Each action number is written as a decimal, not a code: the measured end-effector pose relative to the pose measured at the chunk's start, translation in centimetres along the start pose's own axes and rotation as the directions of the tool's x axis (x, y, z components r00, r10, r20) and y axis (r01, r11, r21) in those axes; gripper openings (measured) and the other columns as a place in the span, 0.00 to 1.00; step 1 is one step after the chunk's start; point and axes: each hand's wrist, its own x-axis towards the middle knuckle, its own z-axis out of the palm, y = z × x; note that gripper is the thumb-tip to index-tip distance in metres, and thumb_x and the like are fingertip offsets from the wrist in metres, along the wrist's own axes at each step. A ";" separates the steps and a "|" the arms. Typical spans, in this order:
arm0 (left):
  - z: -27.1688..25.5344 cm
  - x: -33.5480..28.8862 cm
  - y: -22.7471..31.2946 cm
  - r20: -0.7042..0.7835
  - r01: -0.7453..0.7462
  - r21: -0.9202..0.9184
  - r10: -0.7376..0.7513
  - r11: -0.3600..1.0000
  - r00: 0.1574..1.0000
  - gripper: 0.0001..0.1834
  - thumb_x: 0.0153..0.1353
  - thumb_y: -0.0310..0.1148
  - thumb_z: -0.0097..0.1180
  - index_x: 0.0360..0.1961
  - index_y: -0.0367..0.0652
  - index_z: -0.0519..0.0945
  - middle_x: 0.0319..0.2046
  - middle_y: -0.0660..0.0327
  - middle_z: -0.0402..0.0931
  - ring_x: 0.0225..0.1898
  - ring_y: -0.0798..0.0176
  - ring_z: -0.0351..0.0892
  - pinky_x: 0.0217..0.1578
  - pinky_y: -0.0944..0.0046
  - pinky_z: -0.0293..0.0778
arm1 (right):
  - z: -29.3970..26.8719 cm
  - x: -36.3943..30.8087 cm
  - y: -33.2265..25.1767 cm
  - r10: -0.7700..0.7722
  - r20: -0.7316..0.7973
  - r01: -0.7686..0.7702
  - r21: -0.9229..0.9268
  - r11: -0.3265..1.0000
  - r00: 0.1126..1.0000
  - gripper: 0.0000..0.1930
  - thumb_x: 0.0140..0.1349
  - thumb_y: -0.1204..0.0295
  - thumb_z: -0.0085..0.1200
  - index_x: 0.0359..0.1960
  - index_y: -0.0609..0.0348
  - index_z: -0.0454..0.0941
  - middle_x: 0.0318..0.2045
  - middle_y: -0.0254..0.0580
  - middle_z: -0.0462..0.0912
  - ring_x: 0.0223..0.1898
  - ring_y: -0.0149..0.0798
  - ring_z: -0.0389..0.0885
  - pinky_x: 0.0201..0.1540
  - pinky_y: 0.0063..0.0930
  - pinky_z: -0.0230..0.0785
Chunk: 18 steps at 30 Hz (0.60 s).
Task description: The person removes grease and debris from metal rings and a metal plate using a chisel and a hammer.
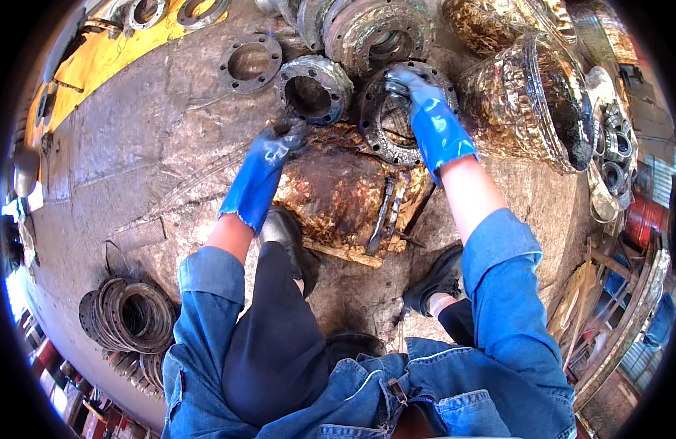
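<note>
My right hand [420, 89], in a blue rubber glove with a grey, greasy palm, grips the upper rim of a round metal flange ring [395, 151] with bolt holes. The ring stands tilted at the far end of a dark, oil-stained block [327, 194]. My left hand [278, 143], gloved alike, hovers by the block's far left corner. Its fingers are curled, and whatever they hold is hidden. Just beyond it sits a thick, greasy flange ring [338, 91]. Two slim metal tools, a dark bar [380, 219] and a lighter bar [397, 205], lie on the block's near right part.
A flat flange [266, 79] lies at the far left, beside larger stacked flanges [352, 44]. A big grease-coated drum [506, 102] stands at right. Stacked rings [126, 314] sit near left. Bearings lie on a light sack [609, 157]. My shoes [434, 278] flank the block.
</note>
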 end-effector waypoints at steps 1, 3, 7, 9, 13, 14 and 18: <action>2.6 2.2 0.0 -0.235 0.059 0.147 -0.023 0.987 0.972 0.27 0.51 0.30 0.67 0.53 0.39 0.73 0.38 0.60 0.80 0.33 0.65 0.79 0.28 0.62 0.76 | -1.3 1.4 0.9 -0.107 0.137 0.125 -0.131 0.983 0.985 0.11 0.62 0.70 0.55 0.44 0.60 0.75 0.47 0.60 0.77 0.46 0.45 0.79 0.45 0.39 0.76; 6.6 5.5 1.6 -0.129 -0.047 0.138 0.065 0.989 0.989 0.23 0.54 0.30 0.64 0.51 0.38 0.74 0.37 0.59 0.79 0.33 0.64 0.79 0.29 0.63 0.76 | -2.2 4.1 2.4 -0.016 0.288 0.050 -0.111 0.993 0.957 0.16 0.62 0.75 0.52 0.52 0.62 0.69 0.51 0.67 0.73 0.51 0.50 0.76 0.51 0.39 0.74; 8.4 6.6 4.4 -0.094 -0.114 0.085 0.122 0.990 0.988 0.22 0.55 0.30 0.62 0.51 0.38 0.74 0.38 0.58 0.79 0.35 0.62 0.79 0.31 0.63 0.76 | 4.0 1.1 1.9 0.041 0.153 0.035 -0.462 0.886 0.987 0.22 0.57 0.73 0.58 0.53 0.61 0.68 0.50 0.56 0.77 0.50 0.44 0.77 0.52 0.30 0.72; 9.6 6.8 5.3 -0.079 -0.126 0.067 0.131 0.990 0.988 0.21 0.56 0.30 0.61 0.51 0.38 0.74 0.38 0.57 0.79 0.35 0.62 0.79 0.33 0.63 0.76 | 3.9 1.9 2.8 -0.155 0.358 0.386 -0.784 0.486 0.921 0.22 0.52 0.69 0.65 0.49 0.60 0.74 0.47 0.50 0.80 0.48 0.39 0.79 0.51 0.27 0.72; 12.7 7.5 6.4 -0.053 -0.138 0.007 0.138 0.990 0.989 0.21 0.57 0.30 0.60 0.52 0.38 0.74 0.39 0.55 0.79 0.37 0.60 0.79 0.35 0.63 0.76 | 2.0 4.5 6.7 -0.205 0.383 0.409 -0.589 0.697 0.901 0.27 0.44 0.65 0.71 0.47 0.61 0.77 0.44 0.46 0.83 0.44 0.36 0.80 0.50 0.28 0.72; 11.4 6.2 6.9 -0.100 -0.147 0.000 0.146 0.989 0.984 0.21 0.57 0.30 0.59 0.52 0.38 0.74 0.39 0.55 0.79 0.37 0.60 0.79 0.35 0.63 0.76 | 4.3 2.3 7.2 -0.228 0.396 0.432 -0.564 0.704 0.889 0.27 0.44 0.65 0.71 0.46 0.61 0.77 0.43 0.45 0.83 0.43 0.36 0.80 0.49 0.29 0.73; 12.0 3.3 8.4 -0.148 -0.171 -0.065 0.160 0.983 0.976 0.20 0.58 0.29 0.58 0.52 0.39 0.73 0.40 0.53 0.79 0.39 0.58 0.79 0.37 0.62 0.76 | 7.4 -2.4 9.8 -0.406 0.404 0.548 -0.349 0.760 0.820 0.18 0.48 0.69 0.65 0.40 0.61 0.78 0.35 0.46 0.82 0.37 0.40 0.80 0.41 0.31 0.72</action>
